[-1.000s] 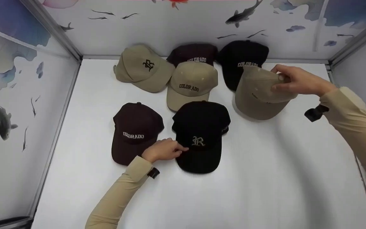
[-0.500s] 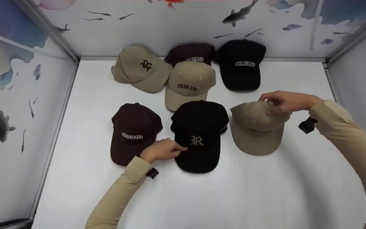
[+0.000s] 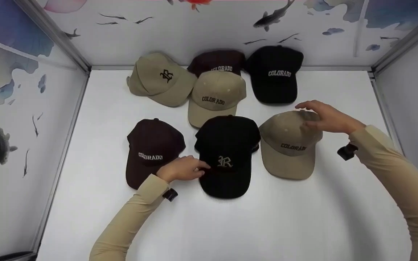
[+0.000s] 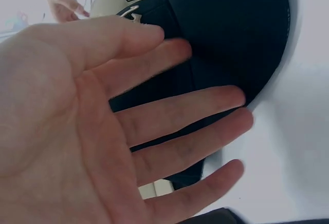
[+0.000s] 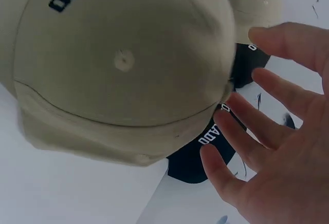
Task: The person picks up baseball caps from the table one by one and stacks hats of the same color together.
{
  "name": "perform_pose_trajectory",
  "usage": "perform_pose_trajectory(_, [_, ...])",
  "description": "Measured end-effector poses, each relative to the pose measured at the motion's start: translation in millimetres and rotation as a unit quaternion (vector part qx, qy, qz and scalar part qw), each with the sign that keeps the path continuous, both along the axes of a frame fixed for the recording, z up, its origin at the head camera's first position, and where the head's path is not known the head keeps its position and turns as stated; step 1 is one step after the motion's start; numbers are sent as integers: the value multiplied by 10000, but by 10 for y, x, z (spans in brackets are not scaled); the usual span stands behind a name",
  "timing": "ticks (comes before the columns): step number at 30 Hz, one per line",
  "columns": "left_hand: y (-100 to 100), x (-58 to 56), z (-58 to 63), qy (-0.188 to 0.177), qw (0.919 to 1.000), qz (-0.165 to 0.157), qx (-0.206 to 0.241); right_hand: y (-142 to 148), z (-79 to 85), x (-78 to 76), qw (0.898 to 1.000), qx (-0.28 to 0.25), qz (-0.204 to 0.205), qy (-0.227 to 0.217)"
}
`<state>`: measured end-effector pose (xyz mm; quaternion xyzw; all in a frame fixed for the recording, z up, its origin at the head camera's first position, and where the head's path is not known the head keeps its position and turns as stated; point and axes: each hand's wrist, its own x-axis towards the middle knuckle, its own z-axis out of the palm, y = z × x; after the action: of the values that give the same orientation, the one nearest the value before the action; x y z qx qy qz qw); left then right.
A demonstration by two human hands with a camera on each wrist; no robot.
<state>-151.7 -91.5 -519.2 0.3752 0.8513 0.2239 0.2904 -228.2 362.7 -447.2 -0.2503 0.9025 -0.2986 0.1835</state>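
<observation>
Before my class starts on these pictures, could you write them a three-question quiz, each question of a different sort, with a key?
1. How many caps visibly show an R in the head view?
2. Fill the gap: in the front row, the ____ cap lies between the front maroon cap and the front tan cap.
3. True or false: the right hand is gripping the front tan cap.

Key
1. Two: the front black cap and the back-left tan cap.
2. Black.
3. False: the right wrist view shows its fingers spread beside the cap, not closed on it.
</observation>
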Motion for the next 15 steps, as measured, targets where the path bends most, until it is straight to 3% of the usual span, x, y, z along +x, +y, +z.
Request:
perform_pose_trajectory(3, [7,-106,113,382,9992,120,0,72,-24,75,9994,-154,-194,230])
perform_pose_trajectory(7, [52,-344,325,684,9968,402,-55,217,-29,175,9975,-293,-429,479])
perform_pose_trajectory(11, [137,-612,549,843,9939,609,-354,390,12,291,9947,-276,-928,346])
perform_pose_trajectory(15, [262,-865,700,975,9907,681,-654,593,73,411,9893,-233,-1412,282])
